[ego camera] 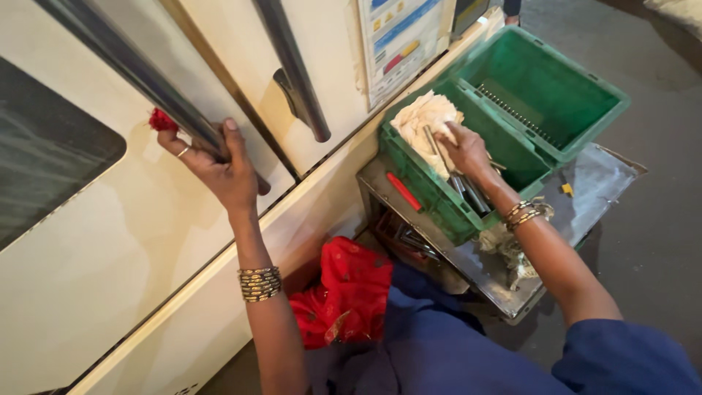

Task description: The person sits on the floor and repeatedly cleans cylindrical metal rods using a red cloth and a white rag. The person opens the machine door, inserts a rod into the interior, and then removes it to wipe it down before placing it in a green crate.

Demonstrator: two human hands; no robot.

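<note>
Gripping a dark door handle point(157, 88), left hand point(219, 172) clamped round it; right hand point(464, 150) closed on metal rods point(468, 192) in green crate point(578, 110).

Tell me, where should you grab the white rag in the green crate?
Probably by its bunched top, coming down from above. The white rag lies piled over metal rods inside the green crate, whose walls block the sides. The right hand already rests on it from above.
</note>
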